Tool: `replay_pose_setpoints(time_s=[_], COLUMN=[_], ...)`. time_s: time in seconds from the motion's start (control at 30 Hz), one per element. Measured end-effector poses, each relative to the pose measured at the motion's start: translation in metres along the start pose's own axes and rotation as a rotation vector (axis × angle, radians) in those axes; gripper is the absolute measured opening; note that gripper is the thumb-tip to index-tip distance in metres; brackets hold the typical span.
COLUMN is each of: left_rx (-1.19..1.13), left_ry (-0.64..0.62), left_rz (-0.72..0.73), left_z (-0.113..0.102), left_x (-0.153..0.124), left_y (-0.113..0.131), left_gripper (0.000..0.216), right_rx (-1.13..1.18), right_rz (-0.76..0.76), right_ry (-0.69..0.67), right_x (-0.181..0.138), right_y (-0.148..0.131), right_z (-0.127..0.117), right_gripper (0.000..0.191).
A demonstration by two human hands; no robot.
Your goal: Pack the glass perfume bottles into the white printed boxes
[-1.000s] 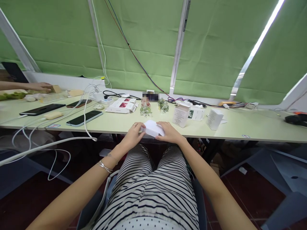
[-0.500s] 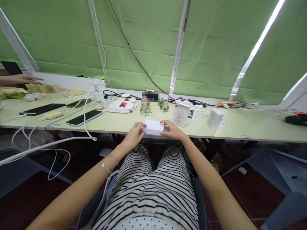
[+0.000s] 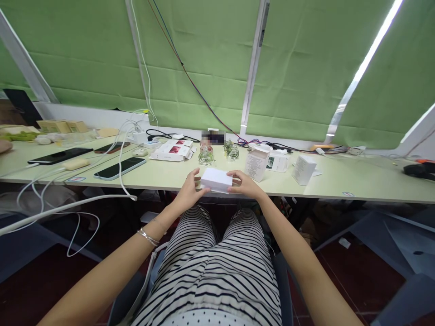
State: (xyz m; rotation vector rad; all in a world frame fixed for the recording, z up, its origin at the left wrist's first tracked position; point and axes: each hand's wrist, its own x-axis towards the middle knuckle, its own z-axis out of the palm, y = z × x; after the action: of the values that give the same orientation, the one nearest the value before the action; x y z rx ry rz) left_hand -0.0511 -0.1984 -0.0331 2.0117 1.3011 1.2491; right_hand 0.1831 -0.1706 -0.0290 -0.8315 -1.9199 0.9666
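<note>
A small white box is held level at the near edge of the pale green table, in front of me. My left hand grips its left end, thumb on the near side and fingers curled behind. At the box's right end my right hand pinches it with thumb and fingers. Just behind the box stand two small glass jars.
Three white cartons stand to the right of the jars. Flat printed packaging lies behind. Phones and white cables lie on the left. Tan boxes sit far left. A black object lies far right.
The white box was turned from tilted to level between my hands and lifted slightly. The other person's hand at far left has drawn back out of view.
</note>
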Motion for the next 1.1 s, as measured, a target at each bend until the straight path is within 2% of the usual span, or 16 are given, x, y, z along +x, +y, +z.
replay_pose_setpoints(time_s=[0.1,0.2,0.37,0.5,0.63,0.7,0.9,1.1], left_rx=[-0.234,-0.399,-0.550,-0.547,-0.496,-0.507,-0.553,-0.501], left_ry=[-0.028,-0.049,-0.094,-0.071,0.005,0.006,-0.182,-0.239], left_rz=[-0.079,-0.041,-0.018,-0.051,-0.076,-0.066,-0.013,-0.013], left_z=[0.000,-0.001,-0.003,-0.006,-0.007,-0.005,0.002,0.004], left_x=[0.001,0.001,0.001,0.002,0.003,0.003,-0.002,-0.007], left_y=[0.005,0.012,0.017,0.017,0.016,0.016,0.017,0.018], left_gripper=[0.089,0.087,0.086,0.080,0.077,0.081,0.071,0.075], right_rx=[0.138,0.200,0.234,0.116,-0.170,-0.215,-0.020,0.092], right_rz=[-0.054,-0.091,0.000,0.070,0.021,0.000,-0.019,-0.029], right_ry=[0.039,0.113,0.113,0.022,0.009,-0.017,-0.122,-0.188], right_x=[0.002,0.004,0.004,0.001,-0.001,-0.003,-0.002,-0.002], right_y=[-0.009,-0.016,-0.017,-0.013,-0.012,-0.013,-0.016,-0.023], right_z=[0.008,0.015,0.017,0.018,0.019,0.019,0.021,0.024], right_gripper=[0.058,0.060,0.058,0.056,0.058,0.058,0.057,0.059])
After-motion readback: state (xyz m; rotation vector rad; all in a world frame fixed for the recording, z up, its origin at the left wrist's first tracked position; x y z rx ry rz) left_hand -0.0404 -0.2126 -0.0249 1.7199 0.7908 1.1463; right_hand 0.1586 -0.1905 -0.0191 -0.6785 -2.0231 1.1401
